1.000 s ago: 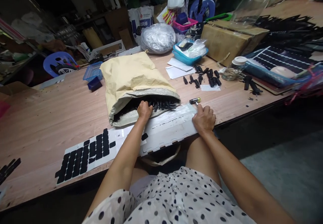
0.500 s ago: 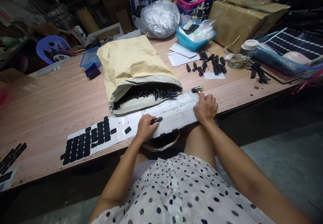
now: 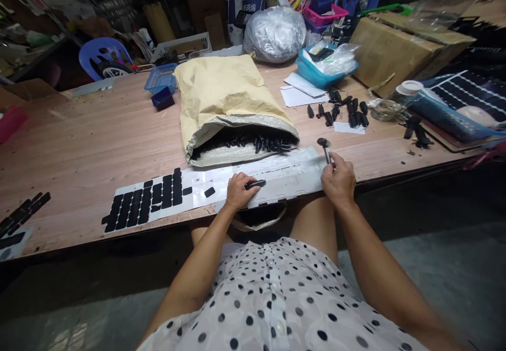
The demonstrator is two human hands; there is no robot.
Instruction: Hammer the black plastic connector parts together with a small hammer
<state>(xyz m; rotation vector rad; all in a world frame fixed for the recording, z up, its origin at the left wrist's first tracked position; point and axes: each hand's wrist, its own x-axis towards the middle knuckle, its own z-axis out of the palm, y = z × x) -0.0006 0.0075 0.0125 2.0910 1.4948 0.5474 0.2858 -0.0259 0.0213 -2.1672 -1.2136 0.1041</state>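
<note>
My left hand point(image 3: 239, 192) is closed on a small black tapered plastic piece point(image 3: 259, 183), held over the white board point(image 3: 292, 178) at the table's front edge. To its right, my right hand point(image 3: 340, 181) grips the handle of a small hammer point(image 3: 327, 152), whose dark head points away from me, apart from the black piece. Just beyond the board lies a large cream sack point(image 3: 225, 90), its mouth facing me and full of black pieces point(image 3: 269, 143). One loose black pad point(image 3: 209, 192) rests left of my left hand.
Further left, rows of black pads point(image 3: 134, 206) lie on a white sheet. Several black pieces point(image 3: 358, 116) are scattered at the right, near a blue basket point(image 3: 318, 74) and a cardboard box point(image 3: 395, 50). A small navy bin point(image 3: 162, 99) stands behind the sack's left side.
The hammer in my right hand has turned; its head shows at a different angle, further out from my fist. My left hand keeps the black piece. The whole view has shifted.
</note>
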